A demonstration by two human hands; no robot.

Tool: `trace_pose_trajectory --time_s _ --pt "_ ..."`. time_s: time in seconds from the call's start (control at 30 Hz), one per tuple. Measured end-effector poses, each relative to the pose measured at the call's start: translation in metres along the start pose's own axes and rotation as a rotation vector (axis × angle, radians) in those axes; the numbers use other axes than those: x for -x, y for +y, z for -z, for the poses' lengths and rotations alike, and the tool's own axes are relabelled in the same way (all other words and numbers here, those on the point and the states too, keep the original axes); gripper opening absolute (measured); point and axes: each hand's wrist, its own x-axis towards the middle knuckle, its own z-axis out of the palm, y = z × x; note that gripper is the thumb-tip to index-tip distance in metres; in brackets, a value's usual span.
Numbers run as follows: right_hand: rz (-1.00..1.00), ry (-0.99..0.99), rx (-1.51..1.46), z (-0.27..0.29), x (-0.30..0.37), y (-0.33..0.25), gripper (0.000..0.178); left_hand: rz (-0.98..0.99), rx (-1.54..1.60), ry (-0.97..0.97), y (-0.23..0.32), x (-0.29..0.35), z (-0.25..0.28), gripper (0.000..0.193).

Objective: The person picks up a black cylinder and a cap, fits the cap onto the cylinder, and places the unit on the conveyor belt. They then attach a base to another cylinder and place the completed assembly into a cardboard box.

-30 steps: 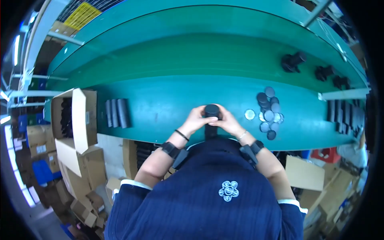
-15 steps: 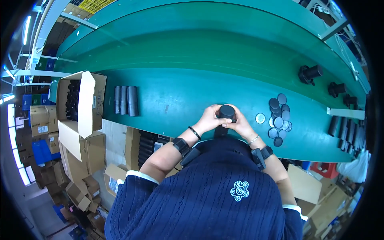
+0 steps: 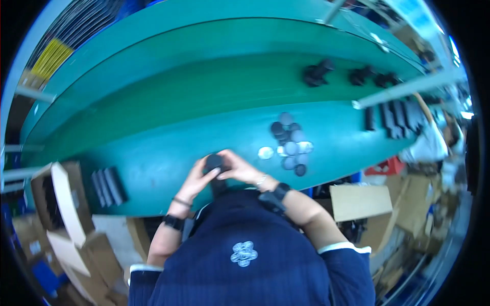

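Observation:
A black cylinder [image 3: 215, 162] with a flat round top stands upright at the front edge of the green bench [image 3: 173, 145], close against my body. My left hand [image 3: 196, 179] wraps its left side, the thumb reaching across the front. On the other side, my right hand [image 3: 236, 168] grips it with curled fingers. The cylinder's lower part is partly hidden by my hands. To the right lies a loose cluster of dark round discs [image 3: 291, 148], a few of them shiny. One silvery disc [image 3: 265, 152] sits apart, nearest my right hand.
Three black tubes [image 3: 108, 186] lie at the bench's left, beside an open cardboard box [image 3: 68, 204]. Black flanged fittings [image 3: 317, 73] stand toward the back right. More black tubes [image 3: 400, 119] lie at the far right, near a metal post [image 3: 408, 87] and a white bag [image 3: 427, 145].
The view has swung to the right, so the bench and its contents appear shifted left. Both hands remain around the black cylinder. The picture is now more blurred.

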Motion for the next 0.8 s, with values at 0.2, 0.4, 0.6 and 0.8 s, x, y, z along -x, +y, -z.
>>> trace_pose_trajectory --time_s 0.2,0.4,0.6,0.8 --pt "0.044 0.182 0.322 -0.008 0.0 -0.014 0.086 -0.006 0.106 0.04 -0.009 -0.015 -0.01 0.046" --pt "0.17 0.206 0.562 -0.003 0.007 -0.018 0.076 0.17 0.119 -0.084 -0.006 -0.024 -0.003 0.05" --pt "0.12 0.139 0.342 0.001 0.009 -0.016 0.076 0.141 0.15 -0.068 0.003 -0.02 -0.013 0.045" --pt "0.08 0.145 0.243 0.01 0.006 -0.012 0.071 0.164 0.198 -0.078 0.0 -0.029 -0.012 0.042"
